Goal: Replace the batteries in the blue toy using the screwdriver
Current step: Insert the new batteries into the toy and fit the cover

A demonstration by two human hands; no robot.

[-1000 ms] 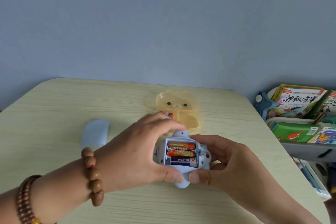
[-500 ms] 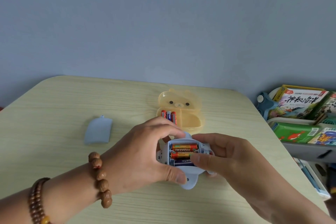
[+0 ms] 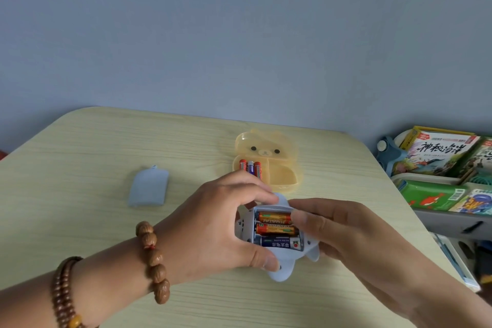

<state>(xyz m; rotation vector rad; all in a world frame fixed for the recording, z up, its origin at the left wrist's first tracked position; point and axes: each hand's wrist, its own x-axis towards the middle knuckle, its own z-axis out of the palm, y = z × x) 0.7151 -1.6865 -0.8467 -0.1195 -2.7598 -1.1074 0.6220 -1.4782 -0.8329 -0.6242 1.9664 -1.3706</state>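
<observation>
The blue toy (image 3: pixel 282 266) lies upside down on the table with its battery bay uncovered. Three batteries (image 3: pixel 277 229) sit in the bay, two orange and one dark blue. My left hand (image 3: pixel 221 224) grips the toy from the left, thumb at its near edge and fingers over its far edge. My right hand (image 3: pixel 338 229) holds the toy's right side, thumb resting on the right ends of the upper batteries. The blue battery cover (image 3: pixel 149 190) lies apart on the table to the left. No screwdriver is in view.
A yellow bear-shaped box (image 3: pixel 279 168) stands open behind the toy with three batteries (image 3: pixel 250 168) in its left compartment. The wooden table (image 3: pixel 93 157) ends at the right. Beyond that edge, a rack (image 3: pixel 439 200) holds books and boxes.
My right thumb has moved from the toy's near edge up onto the right ends of the batteries. The view has shifted slightly, uncovering the batteries in the yellow box.
</observation>
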